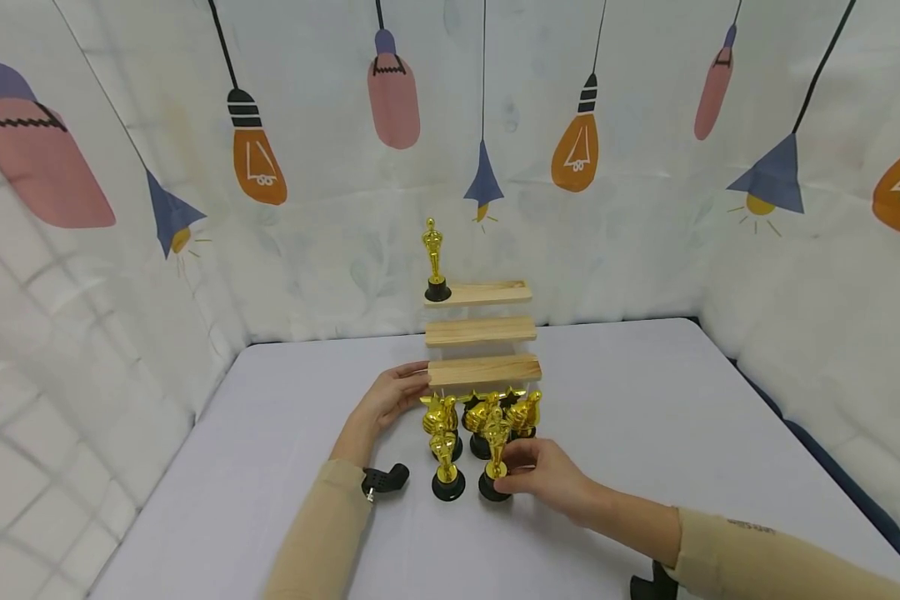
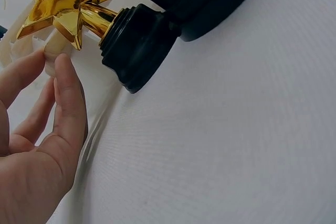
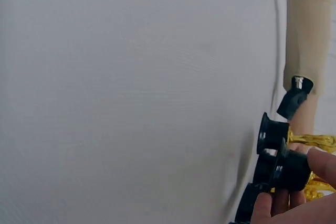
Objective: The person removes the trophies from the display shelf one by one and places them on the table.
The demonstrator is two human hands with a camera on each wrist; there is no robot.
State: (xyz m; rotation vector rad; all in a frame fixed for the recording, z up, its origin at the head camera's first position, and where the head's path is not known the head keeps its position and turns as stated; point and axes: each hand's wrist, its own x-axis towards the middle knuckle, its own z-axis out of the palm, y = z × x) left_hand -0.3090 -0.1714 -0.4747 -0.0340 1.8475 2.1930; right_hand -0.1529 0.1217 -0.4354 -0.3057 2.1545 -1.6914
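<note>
My right hand (image 1: 551, 477) pinches the black base of a gold figurine trophy (image 1: 497, 446), thumb and fingers on either side of the base in the right wrist view. Whether that base touches the table I cannot tell. A similar figurine trophy (image 1: 446, 458) stands just left of it. Behind them several gold trophies, some star-topped, crowd before a three-tier wooden display stand (image 1: 483, 371). At the left end of the lowest plank, my left hand (image 1: 399, 396) pinches the wood between its fingertips. Close to that hand is a star trophy (image 2: 139, 45) in the left wrist view.
One more figurine trophy (image 1: 437, 265) stands on the left end of the top plank. White cloth covers the table (image 1: 615, 392). A curtain (image 1: 330, 233) printed with lamps hangs close behind and at the sides. Black straps are on both wrists.
</note>
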